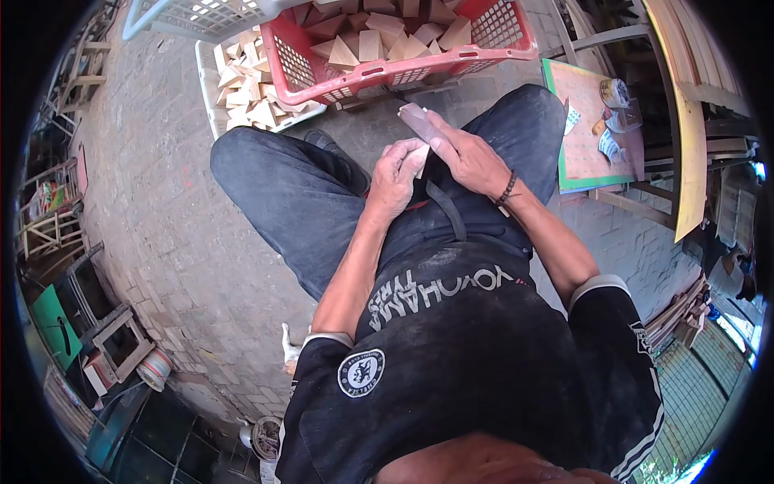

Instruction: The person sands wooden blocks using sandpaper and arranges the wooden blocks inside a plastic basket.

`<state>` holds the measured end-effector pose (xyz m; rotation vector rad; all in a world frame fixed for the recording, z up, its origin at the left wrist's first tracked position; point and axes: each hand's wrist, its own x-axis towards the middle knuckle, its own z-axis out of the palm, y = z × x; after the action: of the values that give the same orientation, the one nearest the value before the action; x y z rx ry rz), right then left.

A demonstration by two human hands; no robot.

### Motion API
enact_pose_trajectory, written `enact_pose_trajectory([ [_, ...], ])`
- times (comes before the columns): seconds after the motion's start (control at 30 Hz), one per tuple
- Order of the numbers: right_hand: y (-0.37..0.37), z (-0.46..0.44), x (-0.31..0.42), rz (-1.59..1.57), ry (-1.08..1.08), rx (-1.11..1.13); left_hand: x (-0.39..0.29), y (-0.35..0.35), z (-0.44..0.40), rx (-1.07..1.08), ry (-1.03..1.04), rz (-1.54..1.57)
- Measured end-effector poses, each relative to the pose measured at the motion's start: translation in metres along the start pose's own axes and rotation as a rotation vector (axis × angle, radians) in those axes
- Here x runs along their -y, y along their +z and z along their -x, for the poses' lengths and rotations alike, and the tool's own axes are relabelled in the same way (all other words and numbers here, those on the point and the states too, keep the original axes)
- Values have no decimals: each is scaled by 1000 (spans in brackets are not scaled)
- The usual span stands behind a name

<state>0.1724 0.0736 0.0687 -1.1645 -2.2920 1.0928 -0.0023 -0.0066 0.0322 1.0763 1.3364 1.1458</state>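
Soft daylight glares white at the right edge, while fisheye distortion bends towards black corners.

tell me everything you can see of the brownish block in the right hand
The block is narrow and oblong, with a flat, dull reddish-brown upper face and a paler edge at its far end. Its material is unclear. It slants away from the body toward the picture's upper left, above the lap. The right hand grips its nearer part, hiding some of it. Close to that part is the pale wooden piece in the left hand; whether they touch is unclear.
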Motion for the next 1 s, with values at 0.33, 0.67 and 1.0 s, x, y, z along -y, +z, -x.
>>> enact_pose_trajectory([
  [0.33,0,1,-1,-5,79,37,1,0,2,109,-132,148],
  [0.67,24,24,20,-9,94,-14,-3,4,-3,-6,-335,406],
  [1.0,19,8,26,-26,-36,25,13,3,1,-80,-226,453],
])
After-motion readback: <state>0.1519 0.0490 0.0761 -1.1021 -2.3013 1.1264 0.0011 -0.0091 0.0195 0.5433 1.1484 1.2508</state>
